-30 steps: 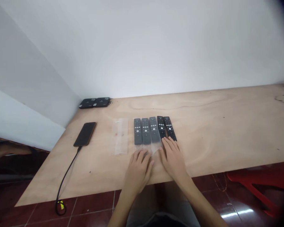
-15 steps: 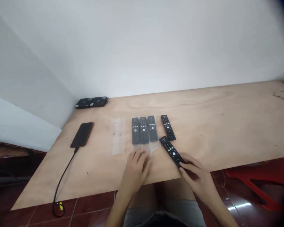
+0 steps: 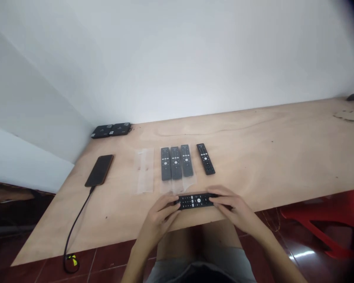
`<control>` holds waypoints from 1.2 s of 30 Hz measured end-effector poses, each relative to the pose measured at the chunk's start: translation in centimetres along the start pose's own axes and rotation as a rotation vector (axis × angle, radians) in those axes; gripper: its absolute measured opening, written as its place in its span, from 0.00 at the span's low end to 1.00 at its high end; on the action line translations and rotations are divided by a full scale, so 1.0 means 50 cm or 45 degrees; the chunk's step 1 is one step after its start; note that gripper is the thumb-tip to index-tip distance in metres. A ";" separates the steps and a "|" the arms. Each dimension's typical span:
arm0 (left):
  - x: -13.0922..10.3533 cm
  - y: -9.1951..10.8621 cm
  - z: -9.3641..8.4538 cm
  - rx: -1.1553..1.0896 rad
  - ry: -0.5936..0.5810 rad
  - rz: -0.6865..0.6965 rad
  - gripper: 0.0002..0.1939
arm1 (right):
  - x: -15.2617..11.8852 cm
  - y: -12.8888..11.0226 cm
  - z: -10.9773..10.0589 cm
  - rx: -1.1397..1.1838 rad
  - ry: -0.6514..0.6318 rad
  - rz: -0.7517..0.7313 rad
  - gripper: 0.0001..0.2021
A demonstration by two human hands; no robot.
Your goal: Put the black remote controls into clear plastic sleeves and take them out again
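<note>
A black remote lies sideways between my hands near the table's front edge, buttons up. My left hand pinches its left end, and my right hand grips its right end. Beyond them, three remotes in clear sleeves lie side by side, upright to my view. To their right is a bare black remote, slightly tilted. A flat clear sleeve rests to their left.
A phone with a black cable lies on the left of the wooden table. Two black boxes sit at the back left corner. A red chair stands beyond the front edge at right.
The remote in my right hand has turned from slanted to sideways and moved left, closer to me. My left hand has taken hold of its other end. The view has shifted slightly.
</note>
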State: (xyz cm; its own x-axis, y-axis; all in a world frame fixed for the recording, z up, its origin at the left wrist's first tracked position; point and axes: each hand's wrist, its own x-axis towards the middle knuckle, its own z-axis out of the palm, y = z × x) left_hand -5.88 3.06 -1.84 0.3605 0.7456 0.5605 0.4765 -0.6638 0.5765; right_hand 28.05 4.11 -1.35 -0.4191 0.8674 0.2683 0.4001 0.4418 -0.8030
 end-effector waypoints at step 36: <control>0.012 0.013 -0.014 -0.348 0.307 -0.935 0.17 | 0.076 -0.010 0.041 0.056 0.172 0.110 0.15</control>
State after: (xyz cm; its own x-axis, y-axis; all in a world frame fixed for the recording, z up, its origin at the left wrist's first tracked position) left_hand -5.93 3.02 -0.72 -0.1649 0.9832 0.0780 0.3003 -0.0253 0.9535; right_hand 24.59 6.72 -1.01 -0.2698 0.9259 0.2643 0.3927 0.3565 -0.8478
